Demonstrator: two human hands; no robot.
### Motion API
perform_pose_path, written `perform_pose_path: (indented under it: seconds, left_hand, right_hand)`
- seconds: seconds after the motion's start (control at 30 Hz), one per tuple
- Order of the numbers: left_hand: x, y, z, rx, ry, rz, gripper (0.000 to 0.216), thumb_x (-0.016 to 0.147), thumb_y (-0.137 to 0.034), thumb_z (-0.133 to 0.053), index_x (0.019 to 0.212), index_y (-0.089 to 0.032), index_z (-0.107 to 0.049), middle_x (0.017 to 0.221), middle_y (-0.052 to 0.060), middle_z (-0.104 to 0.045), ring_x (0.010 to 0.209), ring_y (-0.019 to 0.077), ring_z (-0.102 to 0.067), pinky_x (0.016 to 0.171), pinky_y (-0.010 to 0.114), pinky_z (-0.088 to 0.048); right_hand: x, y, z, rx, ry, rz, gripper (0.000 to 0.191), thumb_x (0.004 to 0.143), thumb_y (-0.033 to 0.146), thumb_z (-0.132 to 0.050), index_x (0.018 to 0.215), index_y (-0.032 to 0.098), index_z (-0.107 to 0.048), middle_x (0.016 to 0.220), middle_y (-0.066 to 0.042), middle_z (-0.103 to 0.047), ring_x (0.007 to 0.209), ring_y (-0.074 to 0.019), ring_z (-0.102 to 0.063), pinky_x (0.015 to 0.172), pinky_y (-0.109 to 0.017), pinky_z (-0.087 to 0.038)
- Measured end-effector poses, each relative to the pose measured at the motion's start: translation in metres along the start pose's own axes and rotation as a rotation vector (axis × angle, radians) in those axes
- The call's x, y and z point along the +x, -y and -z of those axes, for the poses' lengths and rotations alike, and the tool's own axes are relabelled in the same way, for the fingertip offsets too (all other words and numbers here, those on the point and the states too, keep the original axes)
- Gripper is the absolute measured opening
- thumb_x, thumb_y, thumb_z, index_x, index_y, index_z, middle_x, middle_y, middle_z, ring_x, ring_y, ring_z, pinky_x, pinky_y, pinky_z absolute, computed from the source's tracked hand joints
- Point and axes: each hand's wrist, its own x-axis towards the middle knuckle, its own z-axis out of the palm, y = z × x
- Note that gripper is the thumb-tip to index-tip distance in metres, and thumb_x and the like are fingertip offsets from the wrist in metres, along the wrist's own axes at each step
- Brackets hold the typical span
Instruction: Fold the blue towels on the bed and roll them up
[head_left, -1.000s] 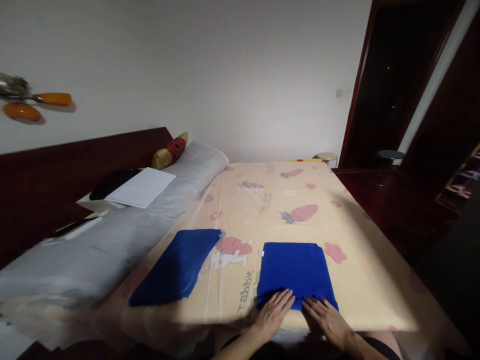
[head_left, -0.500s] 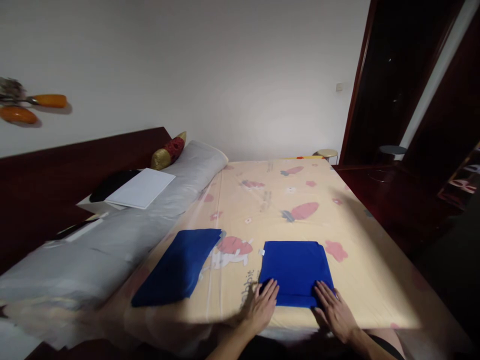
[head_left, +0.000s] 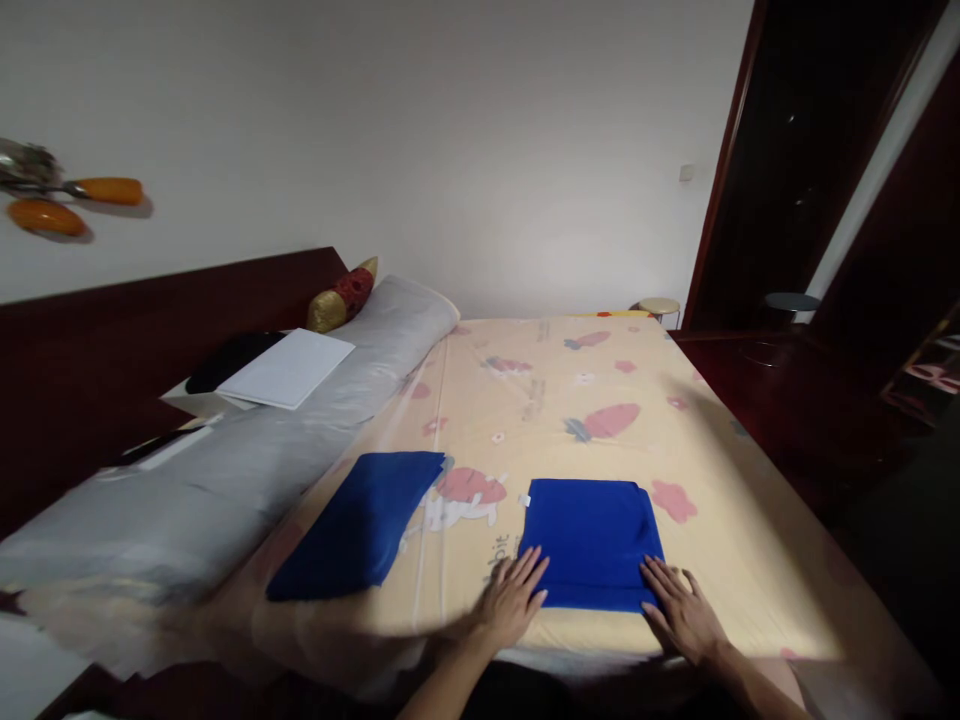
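Note:
A bright blue folded cloth [head_left: 592,535] with a small white tag at its left edge lies flat near the front of the bed. At its lower left edge rests my left hand [head_left: 514,600], fingers stretched out and palm down. My right hand [head_left: 681,605] is likewise spread flat, its fingertips touching the cloth's lower right edge. Neither hand grasps anything. Farther left, a darker blue folded cloth [head_left: 356,527] lies by itself on the sheet.
The bed has a cream sheet [head_left: 517,420] printed with carrots and flowers. Along the dark headboard [head_left: 165,310] lie a grey plastic-covered bolster [head_left: 247,490], a white flat board [head_left: 289,368] and a red and gold pillow [head_left: 345,297]. Two stools [head_left: 660,305] stand beyond the bed.
Both hands have slid outward a little, the left toward the cloth's left edge and the right toward its right edge. The view has shifted slightly.

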Motion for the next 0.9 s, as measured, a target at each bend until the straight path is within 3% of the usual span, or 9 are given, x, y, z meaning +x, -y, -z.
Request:
perform_pose_path:
  seconds: [0.13, 0.27, 0.37, 0.47, 0.57, 0.77, 0.9]
  left_hand:
    - [-0.01, 0.019, -0.001, 0.136, -0.106, -0.009, 0.053, 0.099, -0.034, -0.034, 0.15, -0.028, -0.022, 0.154, 0.005, -0.036, 0.139, 0.0213, -0.034, 0.109, 0.043, -0.029]
    - [-0.007, 0.004, -0.005, 0.118, -0.087, -0.048, 0.049, 0.094, -0.022, -0.038, 0.143, -0.023, -0.04, 0.144, 0.006, -0.05, 0.131, 0.0223, -0.043, 0.108, 0.041, -0.029]
    - [-0.004, -0.011, -0.011, 0.049, -0.034, -0.098, 0.046, 0.09, -0.026, -0.044, 0.136, -0.021, -0.048, 0.134, 0.006, -0.058, 0.123, 0.0232, -0.048, 0.11, 0.042, -0.028]
    - [-0.004, -0.021, -0.014, 0.005, 0.003, -0.11, 0.047, 0.088, -0.031, -0.049, 0.134, -0.022, -0.047, 0.133, 0.006, -0.056, 0.122, 0.0243, -0.047, 0.111, 0.044, -0.028]
    - [-0.004, -0.022, -0.011, -0.035, 0.028, -0.073, 0.046, 0.086, -0.028, -0.051, 0.132, -0.024, -0.047, 0.13, 0.005, -0.056, 0.118, 0.0233, -0.047, 0.109, 0.041, -0.031]
    - [0.002, -0.014, 0.004, -0.111, 0.065, -0.015, 0.036, 0.084, -0.021, -0.051, 0.119, -0.026, -0.054, 0.117, 0.003, -0.06, 0.112, 0.0219, -0.05, 0.108, 0.041, -0.03]
    - [0.001, -0.008, 0.007, -0.107, 0.08, 0.007, 0.033, 0.082, -0.019, -0.05, 0.114, -0.027, -0.056, 0.115, 0.003, -0.06, 0.115, 0.0232, -0.048, 0.111, 0.045, -0.025]
  right_hand:
    - [-0.002, -0.01, 0.003, -0.083, -0.085, 0.049, 0.06, 0.094, 0.057, -0.034, 0.145, 0.026, -0.035, 0.15, -0.008, -0.039, 0.136, -0.029, -0.041, 0.106, -0.053, -0.035]
    - [-0.008, -0.003, 0.009, -0.121, -0.136, 0.222, 0.049, 0.096, 0.044, -0.036, 0.142, 0.027, -0.042, 0.146, -0.008, -0.047, 0.129, -0.0247, -0.048, 0.105, -0.045, -0.035]
    - [-0.013, 0.001, 0.011, -0.108, -0.109, 0.326, 0.044, 0.092, 0.036, -0.045, 0.134, 0.026, -0.05, 0.133, -0.007, -0.06, 0.12, -0.0237, -0.054, 0.105, -0.042, -0.033]
    - [-0.015, 0.003, 0.012, -0.114, -0.101, 0.324, 0.044, 0.086, 0.027, -0.051, 0.129, 0.022, -0.054, 0.126, -0.009, -0.064, 0.114, -0.0255, -0.057, 0.102, -0.041, -0.034]
    - [-0.014, 0.005, 0.015, -0.09, -0.112, 0.309, 0.044, 0.086, 0.017, -0.046, 0.13, 0.023, -0.052, 0.126, -0.007, -0.063, 0.112, -0.0232, -0.057, 0.1, -0.039, -0.035]
    - [-0.004, 0.014, 0.031, 0.088, -0.064, 0.16, 0.03, 0.092, 0.019, -0.04, 0.113, 0.026, -0.06, 0.098, -0.003, -0.067, 0.091, -0.0193, -0.06, 0.085, -0.036, -0.039]
    - [-0.001, 0.014, 0.036, 0.138, -0.046, 0.142, 0.031, 0.09, 0.021, -0.04, 0.112, 0.028, -0.061, 0.099, -0.004, -0.066, 0.093, -0.0202, -0.06, 0.084, -0.036, -0.039]
